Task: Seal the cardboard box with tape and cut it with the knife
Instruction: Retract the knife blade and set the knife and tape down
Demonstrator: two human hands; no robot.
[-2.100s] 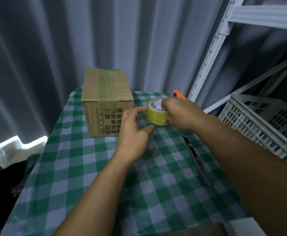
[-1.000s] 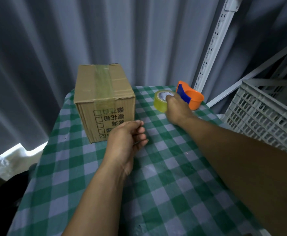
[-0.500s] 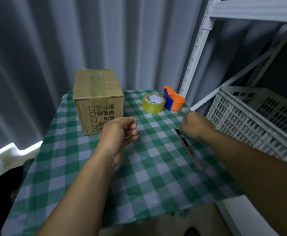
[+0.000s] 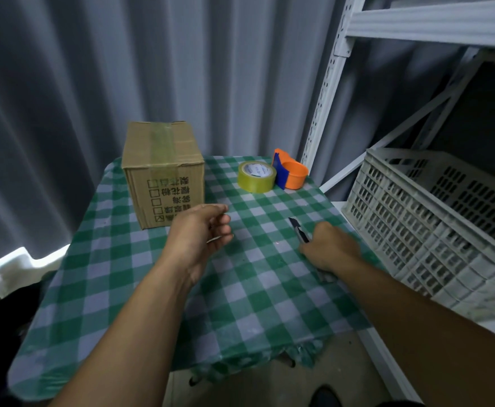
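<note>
Tape (image 4: 256, 176) is now sitting on the far table (image 4: 269, 289), released. Right hand (image 4: 329, 249) is closing its grip on the knife (image 4: 299, 230) at right. Left hand (image 4: 200, 232) is hovering half-curled, empty, near the box (image 4: 164, 171), already taped. Cutting is judged next.

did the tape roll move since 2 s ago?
Yes. It was in the right hand near the box; now the tape roll sits on the table, farther right, touching the orange dispenser.
</note>
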